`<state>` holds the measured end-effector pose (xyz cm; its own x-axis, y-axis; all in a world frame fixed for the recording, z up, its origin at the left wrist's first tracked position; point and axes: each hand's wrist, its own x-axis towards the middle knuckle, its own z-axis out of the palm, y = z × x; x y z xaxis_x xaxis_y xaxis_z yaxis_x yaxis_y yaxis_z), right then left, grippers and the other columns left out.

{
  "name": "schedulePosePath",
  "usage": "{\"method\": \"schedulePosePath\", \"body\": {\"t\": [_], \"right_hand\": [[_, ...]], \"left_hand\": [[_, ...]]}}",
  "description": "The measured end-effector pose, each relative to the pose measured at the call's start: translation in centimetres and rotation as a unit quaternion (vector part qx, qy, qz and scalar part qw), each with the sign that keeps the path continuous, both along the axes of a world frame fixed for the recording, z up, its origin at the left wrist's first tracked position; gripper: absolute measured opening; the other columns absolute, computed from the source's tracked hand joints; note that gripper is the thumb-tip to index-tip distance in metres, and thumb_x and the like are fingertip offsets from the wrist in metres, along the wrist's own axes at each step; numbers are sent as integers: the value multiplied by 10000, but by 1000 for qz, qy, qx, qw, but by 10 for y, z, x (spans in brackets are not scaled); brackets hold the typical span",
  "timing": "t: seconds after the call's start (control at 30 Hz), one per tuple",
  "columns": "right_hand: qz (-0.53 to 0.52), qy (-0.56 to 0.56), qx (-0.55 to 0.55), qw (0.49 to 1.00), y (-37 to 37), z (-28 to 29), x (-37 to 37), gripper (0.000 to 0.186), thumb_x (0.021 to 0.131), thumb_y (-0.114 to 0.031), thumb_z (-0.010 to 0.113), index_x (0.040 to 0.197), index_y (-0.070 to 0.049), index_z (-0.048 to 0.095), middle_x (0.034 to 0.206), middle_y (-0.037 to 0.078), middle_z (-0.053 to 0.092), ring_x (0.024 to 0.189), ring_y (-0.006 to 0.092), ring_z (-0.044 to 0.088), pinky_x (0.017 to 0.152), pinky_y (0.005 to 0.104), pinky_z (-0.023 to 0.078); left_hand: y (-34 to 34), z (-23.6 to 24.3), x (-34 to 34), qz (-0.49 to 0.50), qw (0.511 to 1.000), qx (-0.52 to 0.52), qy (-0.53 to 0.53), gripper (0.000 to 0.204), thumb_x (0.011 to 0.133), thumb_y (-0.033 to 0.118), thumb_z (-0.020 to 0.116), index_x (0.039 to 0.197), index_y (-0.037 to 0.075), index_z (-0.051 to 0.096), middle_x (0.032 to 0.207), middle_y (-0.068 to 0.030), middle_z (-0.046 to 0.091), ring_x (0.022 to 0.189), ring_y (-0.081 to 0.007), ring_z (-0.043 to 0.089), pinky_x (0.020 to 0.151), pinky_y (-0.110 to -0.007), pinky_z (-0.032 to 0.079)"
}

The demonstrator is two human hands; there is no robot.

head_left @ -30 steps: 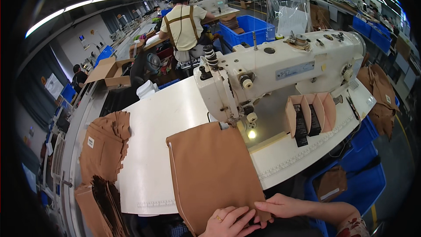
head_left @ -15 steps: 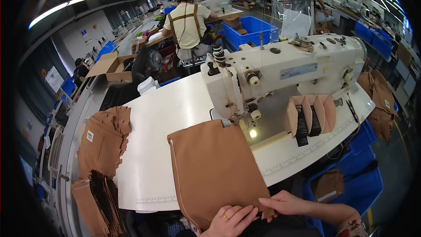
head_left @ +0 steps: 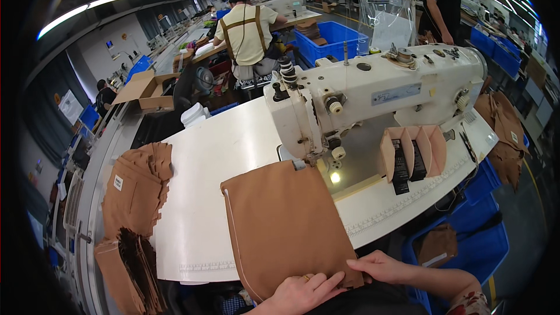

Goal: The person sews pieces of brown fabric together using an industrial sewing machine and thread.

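A brown fabric panel point(head_left: 286, 216) with a pale line along its left edge lies over the front of the white table. Its far end sits under the needle area of a cream sewing machine point(head_left: 373, 90). At the panel's near edge, my left hand point(head_left: 303, 293) is closed over the cloth, fingers pointing right and thumb hidden. Just to the right, my right hand point(head_left: 378, 268) pinches the near right corner between thumb and fingers. The fingertips underneath are out of sight.
Stacked brown fabric pieces point(head_left: 137, 178) lie at the table's left. A pink divided holder point(head_left: 413, 154) with black strips and a pair of scissors point(head_left: 468, 143) are on the right. Blue bins point(head_left: 466, 245) stand below. A co-worker point(head_left: 248, 35) sits beyond the machine.
My left hand has slid slightly left and its fingers look straighter. My right hand keeps its pinch on the corner. Someone in dark clothes has come further into view at the back right.
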<state>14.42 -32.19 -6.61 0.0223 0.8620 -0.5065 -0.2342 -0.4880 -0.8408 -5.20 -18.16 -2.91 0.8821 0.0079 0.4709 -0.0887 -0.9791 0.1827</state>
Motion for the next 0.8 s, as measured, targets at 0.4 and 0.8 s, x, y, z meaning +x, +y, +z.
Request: {"method": "schedulePosePath", "body": {"t": [0.4, 0.8], "right_hand": [[-30, 248, 195, 949, -11, -64, -14, 517, 1100, -434, 294, 1398, -51, 471, 1274, 82, 597, 1031, 157, 609, 768, 289, 497], [-166, -54, 148, 974, -1, -62, -24, 551, 977, -336, 671, 1378, -9, 482, 1181, 85, 639, 999, 151, 637, 786, 261, 536]], "left_hand": [[2, 23, 2, 75, 883, -460, 52, 331, 795, 147, 847, 1077, 21, 726, 694, -54, 575, 611, -116, 555, 596, -260, 471], [1, 37, 1, 102, 889, -445, -22, 145, 830, 67, 805, 932, -1, 730, 661, -55, 579, 572, -114, 526, 536, -251, 421]]}}
